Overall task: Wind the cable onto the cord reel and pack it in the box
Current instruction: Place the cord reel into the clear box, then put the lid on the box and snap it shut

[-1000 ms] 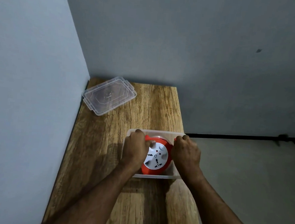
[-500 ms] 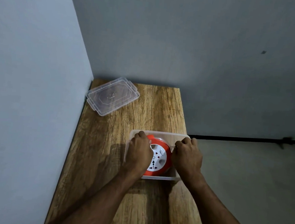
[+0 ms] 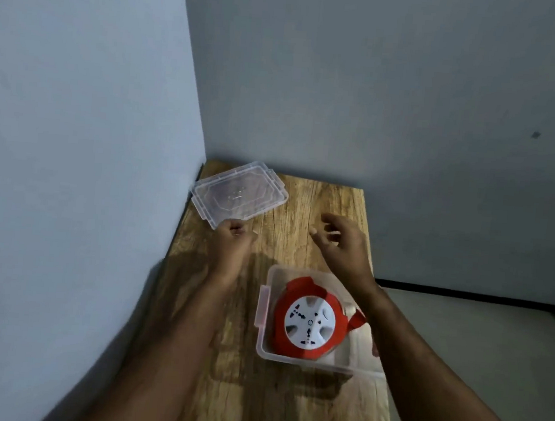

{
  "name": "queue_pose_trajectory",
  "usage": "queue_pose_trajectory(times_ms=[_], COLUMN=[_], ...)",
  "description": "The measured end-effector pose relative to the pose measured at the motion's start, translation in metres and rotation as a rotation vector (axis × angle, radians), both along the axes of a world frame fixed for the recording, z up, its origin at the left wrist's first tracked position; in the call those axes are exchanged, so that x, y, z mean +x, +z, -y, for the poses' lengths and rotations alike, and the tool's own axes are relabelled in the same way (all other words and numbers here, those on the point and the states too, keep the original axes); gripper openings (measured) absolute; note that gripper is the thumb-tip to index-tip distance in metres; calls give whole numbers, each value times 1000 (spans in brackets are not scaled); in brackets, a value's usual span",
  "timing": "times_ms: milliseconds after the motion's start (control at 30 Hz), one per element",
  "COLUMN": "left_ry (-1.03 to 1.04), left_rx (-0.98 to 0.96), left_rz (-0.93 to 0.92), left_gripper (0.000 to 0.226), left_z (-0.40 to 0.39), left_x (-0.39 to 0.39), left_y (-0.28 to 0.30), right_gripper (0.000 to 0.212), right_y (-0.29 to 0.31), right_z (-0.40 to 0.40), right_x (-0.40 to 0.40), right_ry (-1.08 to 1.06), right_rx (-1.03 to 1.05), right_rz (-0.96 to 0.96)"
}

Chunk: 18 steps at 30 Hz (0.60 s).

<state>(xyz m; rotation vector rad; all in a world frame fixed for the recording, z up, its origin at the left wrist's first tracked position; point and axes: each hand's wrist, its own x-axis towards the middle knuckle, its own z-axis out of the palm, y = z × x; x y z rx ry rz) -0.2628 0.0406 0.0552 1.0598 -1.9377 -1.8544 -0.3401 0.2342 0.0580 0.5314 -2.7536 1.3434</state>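
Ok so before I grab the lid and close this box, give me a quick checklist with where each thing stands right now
1. Cord reel sits inside the box: ok.
2. No cable hanging over the box rim: ok on the visible sides; right side hidden by the forearm, cannot tell.
3. Lid lies flat on the table, nothing on it: ok.
4. Left hand at the lid's near corner: ok.
5. Right hand open and empty: ok.
6. Lid gripped: cannot tell.

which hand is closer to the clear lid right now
Left. The left hand is at the near corner of the lid, possibly touching it. The right hand is off to the lid's right, open above bare table, clearly apart from it.
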Motion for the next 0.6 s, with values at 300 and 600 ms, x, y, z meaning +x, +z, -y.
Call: queue_pose_trajectory(times_ms=[300, 600], left_ry=[225, 406], left_rx=[243, 234], left_rz=[67, 121], left_gripper=[35, 71], left_z=[84, 118], left_x=[-44, -93], left_y=[-27, -56], right_gripper=[56, 52], right_y=[-18, -82], right_z=[87, 146], right_x=[-95, -173], right_ry=[29, 32], right_rx=[-102, -142], right_rz=[303, 395])
